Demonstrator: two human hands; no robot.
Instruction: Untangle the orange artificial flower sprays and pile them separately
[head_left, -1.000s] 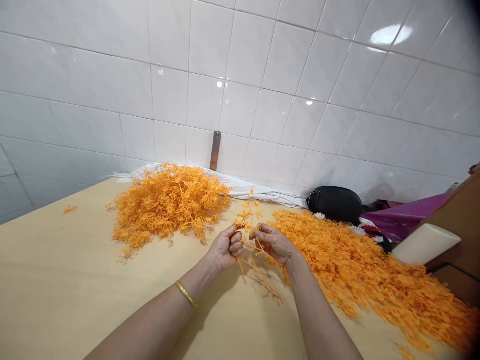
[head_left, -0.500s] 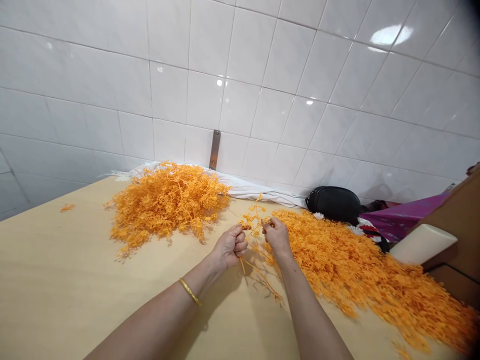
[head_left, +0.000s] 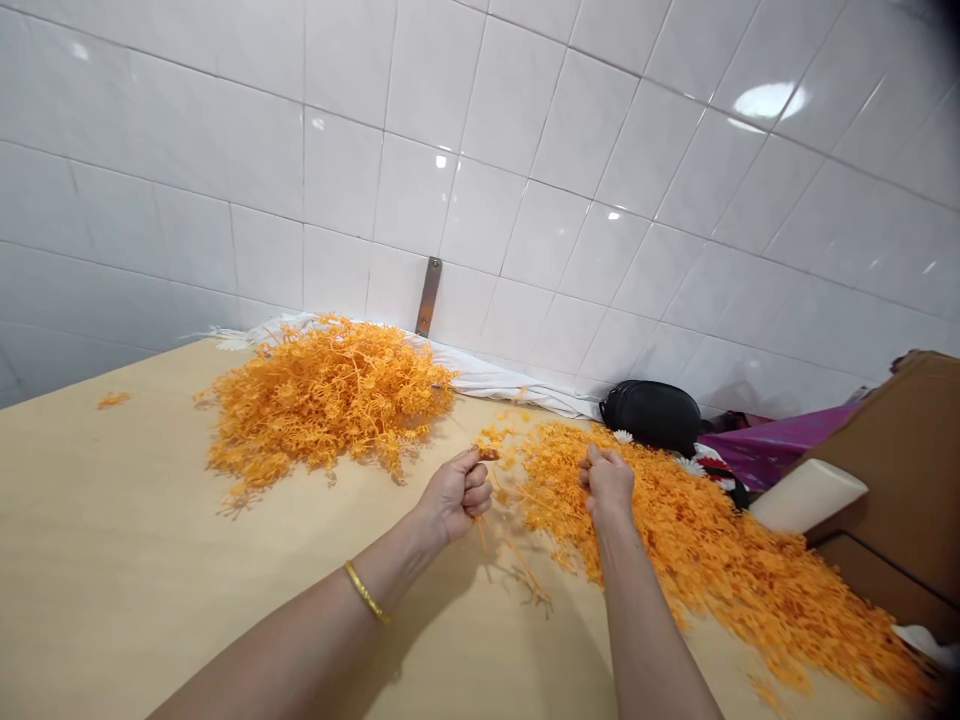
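Observation:
My left hand (head_left: pixel 459 497) is closed round an orange artificial plant sprig (head_left: pixel 496 437); its thin stem hangs below the fist and its small branches stick out above. To the right, my right hand (head_left: pixel 607 485) has its fingers pinched together over the edge of the long heap of orange plant pieces (head_left: pixel 720 530). What those fingers hold, if anything, is hidden. A second, bushier pile of orange sprigs (head_left: pixel 337 395) lies to the left of my left hand. More stems lie loose between the hands, below the sprig.
Behind the piles, a white cloth (head_left: pixel 495 378) runs along the tiled wall. A black case (head_left: pixel 651 415), a purple cloth (head_left: pixel 772 440), a cream cylinder (head_left: pixel 808 495) and a brown cardboard box (head_left: pixel 900 480) stand at the right. One orange scrap (head_left: pixel 112 399) lies at the far left of the table (head_left: pixel 135 530).
My right hand has moved away to the right from the sprig, over the heap. My left hand keeps its hold in nearly the same spot.

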